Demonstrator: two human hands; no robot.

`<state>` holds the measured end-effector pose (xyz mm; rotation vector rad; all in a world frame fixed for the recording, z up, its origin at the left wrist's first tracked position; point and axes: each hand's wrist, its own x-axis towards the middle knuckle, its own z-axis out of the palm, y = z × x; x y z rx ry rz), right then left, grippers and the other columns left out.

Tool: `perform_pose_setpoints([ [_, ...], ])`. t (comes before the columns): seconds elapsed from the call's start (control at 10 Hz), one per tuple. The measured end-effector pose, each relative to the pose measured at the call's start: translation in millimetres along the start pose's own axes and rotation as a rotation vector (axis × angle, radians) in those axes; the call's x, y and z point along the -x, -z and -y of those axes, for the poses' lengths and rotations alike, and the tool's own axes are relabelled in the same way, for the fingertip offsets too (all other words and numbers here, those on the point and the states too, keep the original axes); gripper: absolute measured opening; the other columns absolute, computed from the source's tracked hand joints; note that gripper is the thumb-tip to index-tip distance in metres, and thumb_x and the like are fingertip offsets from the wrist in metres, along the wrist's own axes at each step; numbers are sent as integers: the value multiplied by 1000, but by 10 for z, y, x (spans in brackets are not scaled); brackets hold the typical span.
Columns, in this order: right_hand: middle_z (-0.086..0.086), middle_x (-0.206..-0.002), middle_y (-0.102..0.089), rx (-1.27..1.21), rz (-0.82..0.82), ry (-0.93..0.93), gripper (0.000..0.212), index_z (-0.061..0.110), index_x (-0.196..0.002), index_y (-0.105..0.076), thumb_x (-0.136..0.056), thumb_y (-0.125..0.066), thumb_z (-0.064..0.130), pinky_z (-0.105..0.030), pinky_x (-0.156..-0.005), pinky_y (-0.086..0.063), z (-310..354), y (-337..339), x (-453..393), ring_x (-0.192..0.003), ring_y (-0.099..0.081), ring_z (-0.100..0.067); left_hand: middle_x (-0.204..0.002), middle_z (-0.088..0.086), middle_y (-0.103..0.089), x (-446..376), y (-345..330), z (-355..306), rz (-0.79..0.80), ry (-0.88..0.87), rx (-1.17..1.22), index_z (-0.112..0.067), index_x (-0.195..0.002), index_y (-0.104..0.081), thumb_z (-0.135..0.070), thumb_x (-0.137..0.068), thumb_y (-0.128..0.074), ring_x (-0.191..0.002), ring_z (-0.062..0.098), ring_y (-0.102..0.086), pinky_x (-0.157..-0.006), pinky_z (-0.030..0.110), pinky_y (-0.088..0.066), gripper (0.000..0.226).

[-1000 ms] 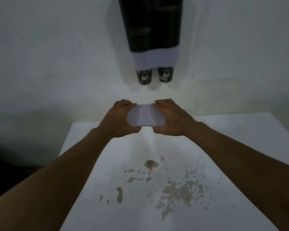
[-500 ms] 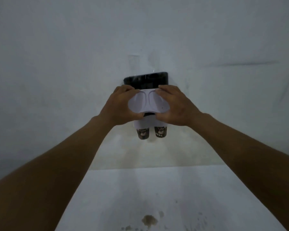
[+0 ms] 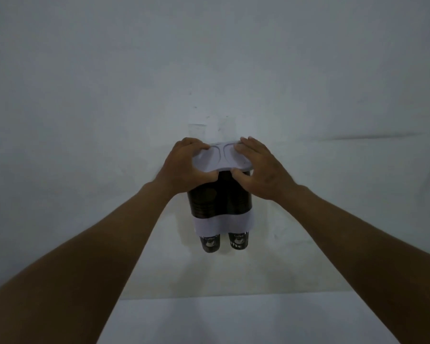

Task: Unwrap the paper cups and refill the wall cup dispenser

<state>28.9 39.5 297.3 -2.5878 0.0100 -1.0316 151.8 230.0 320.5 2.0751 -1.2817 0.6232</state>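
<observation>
A dark double cup dispenser (image 3: 220,197) hangs on the white wall, with a white band at its base. Two black paper cups marked "Coffee" (image 3: 211,243) (image 3: 238,240) stick out below it. A flat grey lid (image 3: 222,157) with two oval outlines lies on the dispenser's top. My left hand (image 3: 186,165) grips the lid's left end, fingers over it and thumb under its front edge. My right hand (image 3: 261,167) holds the right end the same way. The dispenser's inside is hidden by the lid.
A white table top (image 3: 246,319) lies below the dispenser at the bottom of the view. The bare white wall (image 3: 85,120) fills everything else around the dispenser.
Both hands lifted the grey lid from above the stained table up to the dispenser's top, where it now sits. My view tilted upward, so the table stains dropped out of sight.
</observation>
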Motion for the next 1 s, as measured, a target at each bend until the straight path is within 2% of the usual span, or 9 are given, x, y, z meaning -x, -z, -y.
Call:
perform_pose_setpoints([
  [0.2, -2, -132, -60, -25, -18, -28, 47, 15, -128, -62, -89, -51, 39, -41, -108, -42, -85, -102, -180, -128, -48, -19, -109, 5, -70, -102, -96, 143, -71, 23, 93, -16, -105, -73, -44, -74, -70, -98, 22, -64, -86, 30, -50, 41],
  [0.3, -5, -126, -63, 9, -85, 18, 43, 14, -124, -66, -88, -54, 35, -38, -109, -42, -66, -183, -185, -126, -50, -23, -110, 4, -70, -86, -144, 168, -76, 40, 107, -16, -109, -72, -38, -77, -66, -99, 21, -63, -87, 27, -48, 39],
  [0.4, -9, -126, -64, 32, -135, 49, 40, 13, -124, -68, -88, -57, 27, -26, -112, -32, -41, -266, -174, -127, -48, -26, -118, 5, -69, -36, -207, 200, -68, 30, 95, -15, -116, -70, -35, -82, -65, -109, 22, -61, -96, 32, -48, 40],
  [0.5, -11, -126, -63, 4, -141, 45, 39, 12, -124, -67, -88, -58, 23, -22, -110, -25, -12, -279, -172, -128, -47, -28, -124, 8, -66, 11, -251, 228, -102, -1, 43, -16, -122, -69, -29, -88, -68, -116, 24, -58, -100, 27, -42, 37],
  [0.6, -12, -130, -61, -10, -93, 69, 37, 11, -126, -66, -91, -58, 19, -27, -115, -23, 8, -286, -183, -133, -42, -30, -127, 9, -64, 97, -269, 264, -126, -29, -24, -15, -125, -67, -26, -92, -65, -117, 25, -56, -100, 29, -42, 35],
  [0.7, -12, -131, -61, -5, -83, 74, 38, 10, -126, -66, -91, -56, 20, -29, -117, -22, 25, -299, -176, -134, -40, -30, -130, 9, -62, 154, -286, 271, -133, -31, -64, -15, -128, -65, -30, -93, -61, -121, 25, -54, -103, 38, -46, 38],
  [0.8, -10, -131, -60, -2, -98, 44, 39, 12, -125, -66, -90, -54, 21, -25, -116, -19, 41, -302, -157, -134, -40, -27, -133, 7, -61, 135, -282, 218, -85, 18, -50, -18, -131, -63, -46, -90, -56, -124, 24, -52, -105, 39, -44, 50],
  [0.9, -7, -136, -58, 36, -69, 32, 43, 17, -129, -64, -89, -51, 28, -34, -120, -19, 74, -283, -163, -138, -37, -26, -133, 6, -61, 141, -272, 197, -72, 7, -128, -20, -132, -61, -57, -88, -49, -123, 25, -53, -107, 45, -42, 59],
  [1.0, -2, -145, -51, 77, -89, 4, 50, 23, -138, -54, -90, -47, 35, -51, -120, -23, 67, -249, -101, -144, -33, -24, -134, 5, -61, 105, -256, 140, -89, -1, -209, -20, -131, -61, -59, -88, -44, -124, 25, -54, -106, 52, -39, 59],
])
